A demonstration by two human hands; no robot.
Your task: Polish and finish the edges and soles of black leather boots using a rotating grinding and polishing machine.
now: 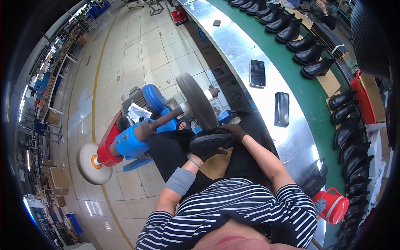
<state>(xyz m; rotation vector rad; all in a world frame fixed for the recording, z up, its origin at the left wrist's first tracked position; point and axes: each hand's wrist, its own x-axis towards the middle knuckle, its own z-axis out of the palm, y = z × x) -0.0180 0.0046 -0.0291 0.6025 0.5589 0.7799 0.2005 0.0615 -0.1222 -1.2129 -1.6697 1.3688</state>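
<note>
Here, two hands (238,132) hold one black shoe (211,141).

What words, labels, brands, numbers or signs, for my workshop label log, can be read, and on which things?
I can quote none.
Black phone: any screen text is too small to read.
Black case: any print is too small.
Red bucket: any lettering is too blurred.
</note>
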